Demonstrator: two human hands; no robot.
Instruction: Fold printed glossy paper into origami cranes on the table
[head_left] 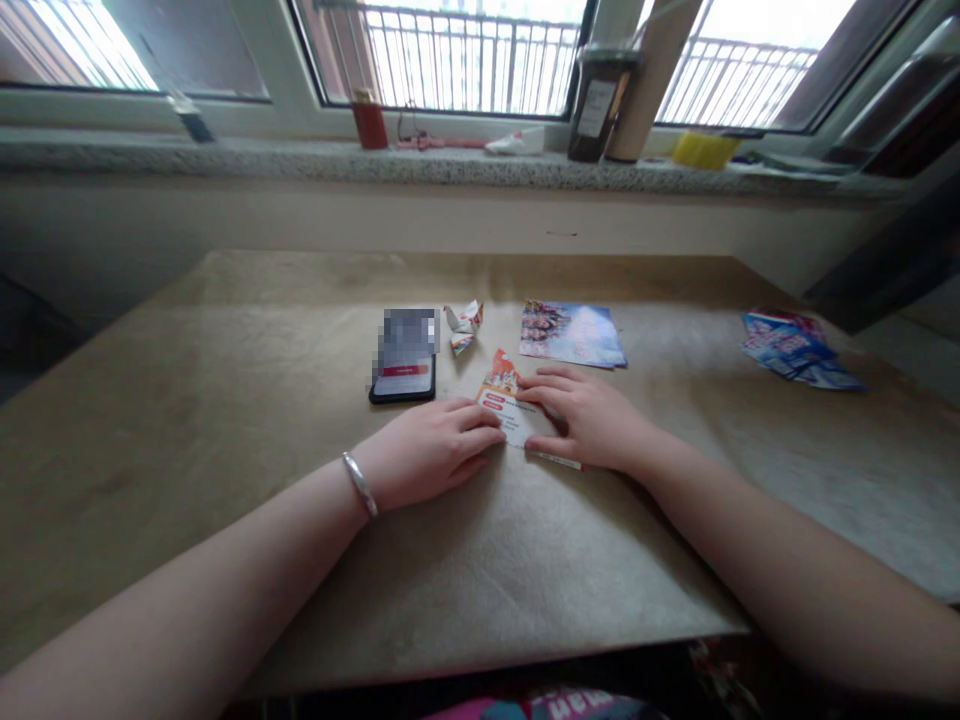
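Observation:
A printed sheet of paper (517,415), white with orange and red parts, lies folded to a point at its far end between my hands. My left hand (435,450), with a silver bangle at the wrist, rests its outstretched fingers on the paper's left edge. From the right, my right hand (585,415) presses down with its fingers spread and its thumb near the lower edge. Neither hand grips the paper. Just beyond it sits a small folded paper figure (465,325) in white, red and orange. A phone (405,360) with its screen lit lies to the left.
Flat blue printed sheets (574,333) lie behind my right hand. Several blue-and-red printed pieces (799,352) overlap at the table's right. Beyond the table (187,420), a stone windowsill (285,160) bears a red container (369,122), a dark jar (596,105) and a yellow item (705,150).

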